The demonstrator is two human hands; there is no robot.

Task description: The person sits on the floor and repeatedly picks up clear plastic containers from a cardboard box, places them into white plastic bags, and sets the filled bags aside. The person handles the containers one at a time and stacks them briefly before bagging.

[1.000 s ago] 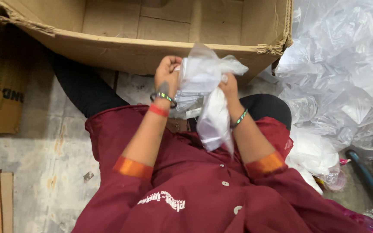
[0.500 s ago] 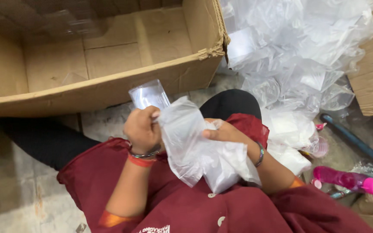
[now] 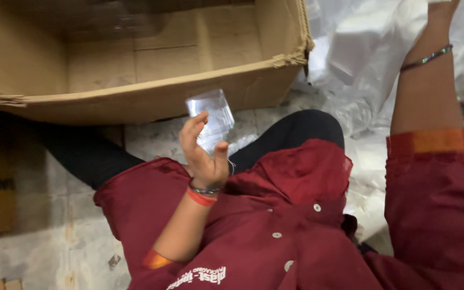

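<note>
Left hand: the left hand (image 3: 205,156) is raised in front of the chest, wrist bent, palm turned sideways, fingers and thumb pinched on a small clear plastic box (image 3: 210,118).
Clear box: held upright just in front of the cardboard carton's (image 3: 135,102) near wall, above the lap.
Right hand: the right hand (image 3: 442,9) is stretched up and away, arm nearly straight, at the top edge of view; its fingers are cut off, so I cannot tell its grip.
Right arm: a thin bangle (image 3: 425,58) circles the wrist.
Around: crumpled clear plastic bags (image 3: 361,59) lie heaped on the floor (image 3: 38,252) beside the carton.
</note>
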